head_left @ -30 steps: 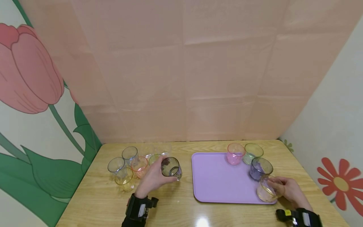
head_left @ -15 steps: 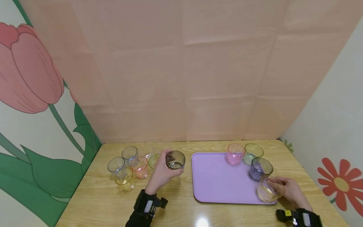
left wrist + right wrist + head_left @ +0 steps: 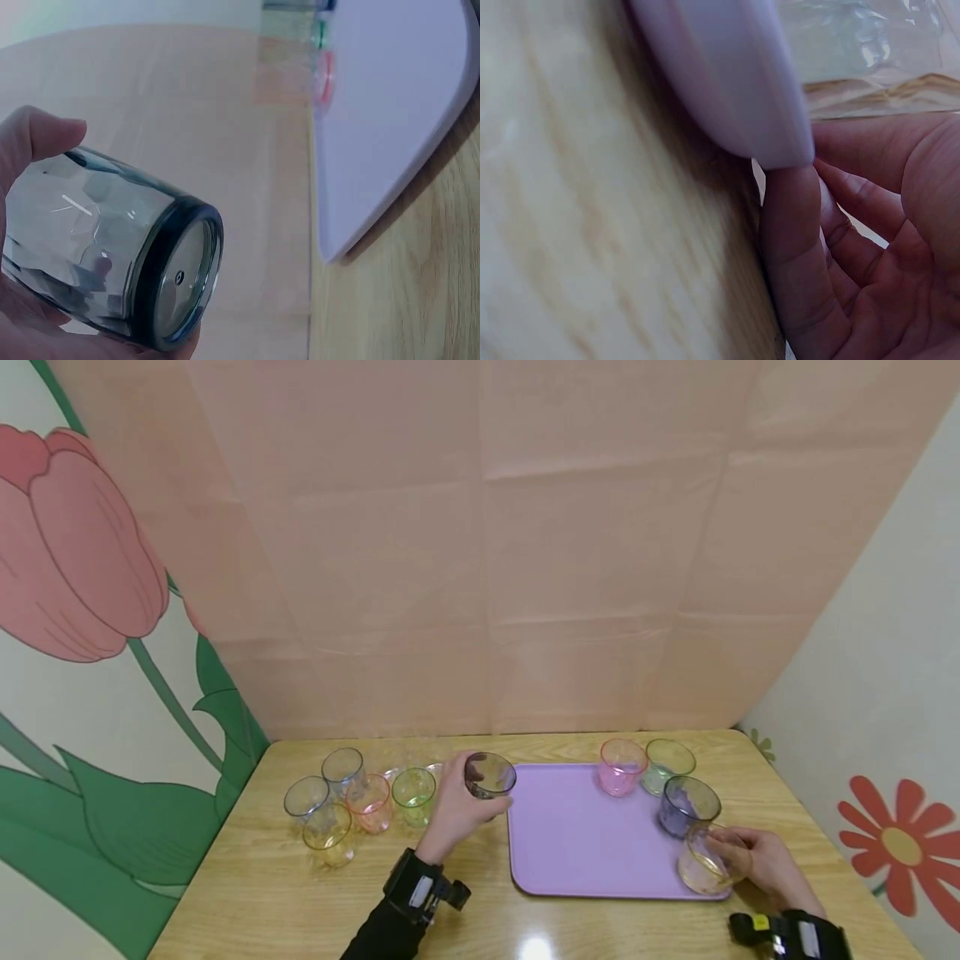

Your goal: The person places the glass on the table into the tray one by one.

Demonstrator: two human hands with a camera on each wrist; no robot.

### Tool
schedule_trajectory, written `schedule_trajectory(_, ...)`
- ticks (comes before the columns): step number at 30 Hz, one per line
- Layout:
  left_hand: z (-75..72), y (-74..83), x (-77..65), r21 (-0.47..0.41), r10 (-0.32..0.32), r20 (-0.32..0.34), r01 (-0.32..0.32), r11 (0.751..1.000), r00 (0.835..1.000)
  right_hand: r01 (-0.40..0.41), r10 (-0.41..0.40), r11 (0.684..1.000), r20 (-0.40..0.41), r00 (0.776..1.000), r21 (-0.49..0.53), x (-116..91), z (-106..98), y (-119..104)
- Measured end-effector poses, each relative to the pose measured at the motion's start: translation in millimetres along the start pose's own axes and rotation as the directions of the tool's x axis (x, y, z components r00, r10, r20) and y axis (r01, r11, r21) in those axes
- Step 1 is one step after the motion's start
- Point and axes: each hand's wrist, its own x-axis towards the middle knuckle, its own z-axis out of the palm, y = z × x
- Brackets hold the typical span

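My left hand (image 3: 459, 808) grips a smoky grey glass tumbler (image 3: 492, 777), held up by the left edge of the purple tray (image 3: 573, 839). In the left wrist view the tumbler (image 3: 112, 232) lies sideways, base towards the tray (image 3: 397, 97). At the tray's near right corner, my right hand (image 3: 772, 864) pinches the rim, partly behind an amber-rimmed glass (image 3: 699, 875). The right wrist view puts the fingers (image 3: 799, 247) against the tray's edge (image 3: 780, 142). A pink glass (image 3: 621, 772), a green glass (image 3: 666, 768) and a dark blue-grey glass (image 3: 686, 814) stand on the tray.
Several glasses stand on the left of the wooden table (image 3: 247, 868): blue-rimmed (image 3: 306, 802), yellow (image 3: 330, 839), orange-pink (image 3: 370, 810) and lime green (image 3: 414, 797), with clear ones behind. A pinkish sheet (image 3: 487, 568) covers the back wall.
My left hand has carried the smoky grey tumbler rightwards and slightly back, from beside the lime green glass to the tray's left edge. The right hand has stayed in place.
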Motion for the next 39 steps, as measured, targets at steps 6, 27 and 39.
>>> schedule_trajectory(6,14.3,-1.5,9.3,-0.1,0.008,0.043,-0.004,0.995,0.999,-0.005,0.005,1.0,0.006,1.0,0.009,1,-1,0)
schedule_trajectory(27,75.6,21.0,32.3,-0.035,-0.044,0.096,0.047,0.998,0.994,0.003,-0.003,1.0,-0.005,1.0,-0.02,1,-1,-1)
schedule_trajectory(39,96.0,28.2,35.0,-0.011,-0.029,0.103,0.031,0.999,0.994,0.041,-0.041,0.999,-0.004,0.999,0.026,2,1,4)
